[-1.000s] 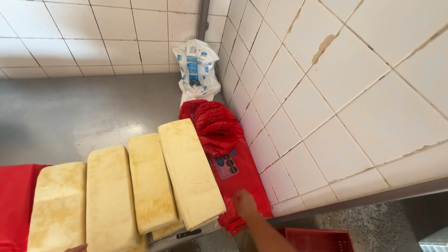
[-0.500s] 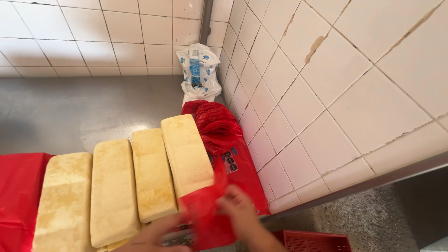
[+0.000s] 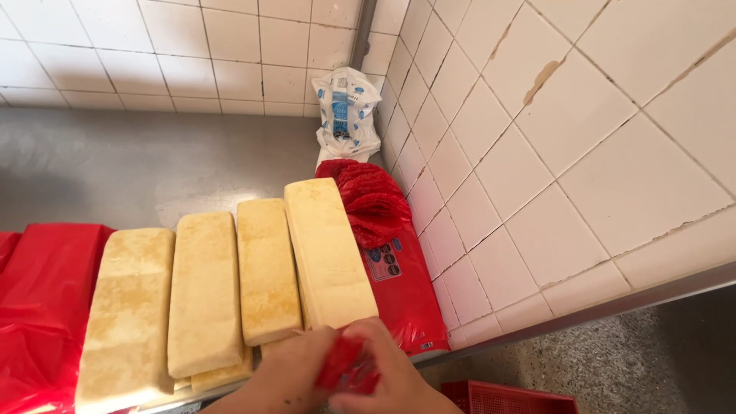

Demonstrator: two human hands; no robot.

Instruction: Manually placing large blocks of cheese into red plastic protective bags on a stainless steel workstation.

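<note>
White-tiled corner, steel counter (image 3: pixel 115 176): both hands, left hand (image 3: pixel 287 376) and right hand (image 3: pixel 391 376), pinch crumpled red plastic wrap (image 3: pixel 346 369) at front edge before four pale rectangular blocks (image 3: pixel 230 287); best gripped firmly, pulled evenly.

Four loaves (image 3: pixel 230 291): pale cream-yellow, mottled golden-brown patches on top. Plastic bag (image 3: pixel 399 284) beside them: bright red, small label patch in blue, white and dark spots; bunched top (image 3: pixel 368 195) deeper red with fine ribbed wrinkles. Crumpled bag piece (image 3: pixel 349 368) between hands: red. Sheet (image 3: pixel 38 307) at left: plain red. Far bag (image 3: pixel 347 115): white with blue print. Surface (image 3: pixel 153 169): dull grey metal. Wall tiles (image 3: pixel 583 130): off-white, grey grout grid, brownish chipped spot. Crate (image 3: pixel 510 399): red mesh.
</note>
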